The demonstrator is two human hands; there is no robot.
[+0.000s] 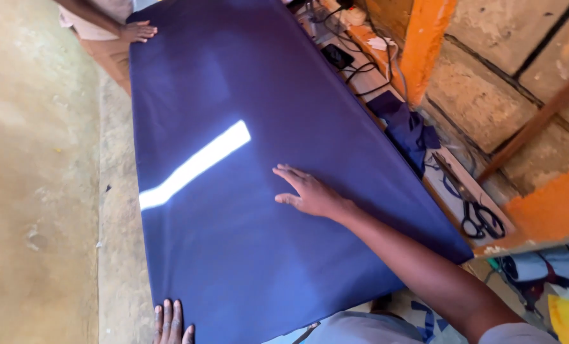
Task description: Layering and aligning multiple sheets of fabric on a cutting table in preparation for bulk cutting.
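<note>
Fingers (295, 179) of my right hand (310, 194) spread flat, palm pressing the navy cloth (265, 95) mid-tabletop. Left hand (173, 322), fingers loosely apart, rests on the cloth's near edge. Another person's hand (138, 30) holds the far corner. Scissors (479, 213) lie right.

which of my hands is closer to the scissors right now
Right. Your right hand lies flat mid-cloth, left of the scissors; your left hand sits at the cloth's near left edge, much farther away.
</note>
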